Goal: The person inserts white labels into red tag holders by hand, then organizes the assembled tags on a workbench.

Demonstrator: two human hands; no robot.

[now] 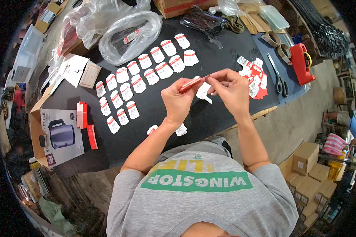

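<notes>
My left hand is closed around a small stack of red and white cards above the black table. The fingertips of my right hand are pinched at the stack's right end, with a white tag just below them. Rows of white tags with red bands lie on the table beyond and to the left of my hands. To the right of my right hand is a loose pile of red and white tags. Two more tags lie partly behind my forearms near the front edge.
Scissors, tape rolls and a red tape dispenser are at the right. A kettle box and red card stacks stand at the left. Plastic bags lie at the back.
</notes>
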